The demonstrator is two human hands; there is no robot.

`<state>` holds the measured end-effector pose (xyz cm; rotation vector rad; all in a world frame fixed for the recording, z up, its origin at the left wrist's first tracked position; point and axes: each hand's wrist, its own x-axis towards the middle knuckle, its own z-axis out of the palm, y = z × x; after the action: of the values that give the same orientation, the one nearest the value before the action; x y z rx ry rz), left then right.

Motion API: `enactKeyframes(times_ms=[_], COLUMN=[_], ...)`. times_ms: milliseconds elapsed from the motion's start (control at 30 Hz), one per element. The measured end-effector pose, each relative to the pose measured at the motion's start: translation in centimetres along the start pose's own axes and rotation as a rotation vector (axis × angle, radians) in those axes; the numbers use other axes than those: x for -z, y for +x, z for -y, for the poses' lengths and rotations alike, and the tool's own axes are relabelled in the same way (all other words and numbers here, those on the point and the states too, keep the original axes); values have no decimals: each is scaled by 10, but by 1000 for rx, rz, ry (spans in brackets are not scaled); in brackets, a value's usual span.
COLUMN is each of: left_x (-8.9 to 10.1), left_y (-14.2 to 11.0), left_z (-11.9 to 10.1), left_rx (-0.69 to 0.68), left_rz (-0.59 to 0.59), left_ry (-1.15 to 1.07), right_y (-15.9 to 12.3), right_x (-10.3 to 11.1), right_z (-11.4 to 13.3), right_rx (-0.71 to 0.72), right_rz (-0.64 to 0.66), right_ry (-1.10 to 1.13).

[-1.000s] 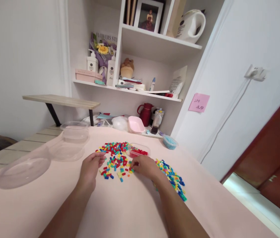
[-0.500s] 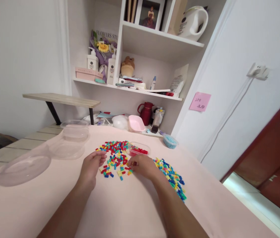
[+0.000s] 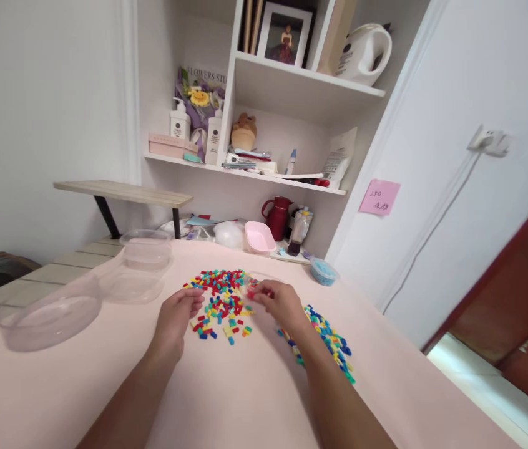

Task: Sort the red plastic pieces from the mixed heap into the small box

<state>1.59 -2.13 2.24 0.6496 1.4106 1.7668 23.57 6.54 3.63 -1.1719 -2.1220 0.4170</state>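
Observation:
My right hand [image 3: 283, 304] is over a clear plastic container [image 3: 264, 274] holding red toy bricks, mostly hidden behind it. Its thumb and fingers are pinched together, with red showing at the tips; I cannot tell whether that is a held brick or the container's contents. My left hand [image 3: 176, 315] rests at the left side of a mixed pile of small coloured bricks [image 3: 224, 305]. The fingers there press together against the thumb, and anything inside them is hidden. Under and beside my right forearm spreads a second brick pile [image 3: 332, 337], mostly blue, yellow and green.
Several clear plastic containers [image 3: 53, 315] stand at the left of the pink tabletop [image 3: 226, 399]. A tub of light-blue pieces [image 3: 324, 272] sits at the right back. Behind the table are a pink basin [image 3: 260, 238], a red jug [image 3: 277, 218] and a bottle [image 3: 299, 234].
My right hand has moved from the near part of the mixed pile up and right to the container of red bricks. My left hand has kept its place. The view has shifted slightly.

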Motion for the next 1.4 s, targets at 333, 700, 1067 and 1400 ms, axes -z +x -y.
enactKeyframes(times_ms=[333,700,1067,1400], left_x=[1,0,-2,-2], left_y=[0,2,1,0], left_z=[2,3,1,0], left_rx=[6,12,29,42], left_rz=[2,16,21,22], left_ry=[-14,-8,-34,-48], right_y=[3,-11,-8,-8], right_x=[5,-11,-18,-18], right_z=[-6,17,15,14], right_rx=[-54,215,97,109], right_rz=[-321,248,366,388], right_ry=[195,-91,-248,-215])
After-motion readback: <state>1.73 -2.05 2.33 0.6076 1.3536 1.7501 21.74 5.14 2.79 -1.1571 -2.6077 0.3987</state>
